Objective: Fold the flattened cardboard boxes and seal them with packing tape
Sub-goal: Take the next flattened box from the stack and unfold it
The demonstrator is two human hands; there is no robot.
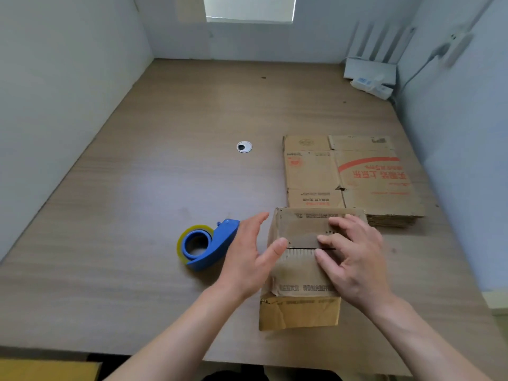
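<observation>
Resting right fingers atop the folded box

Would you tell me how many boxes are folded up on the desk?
1: the box at the front, right of the tape dispenser. The rest lie flat in a stack behind it.

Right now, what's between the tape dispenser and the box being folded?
Only the open left hand, thumb at the box, beside the tape dispenser; head view.

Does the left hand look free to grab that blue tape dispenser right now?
Probably yes. The left hand is open and holds nothing, and the tape dispenser lies right beside it on the table, nothing between them. The right hand presses the box flaps.
</observation>
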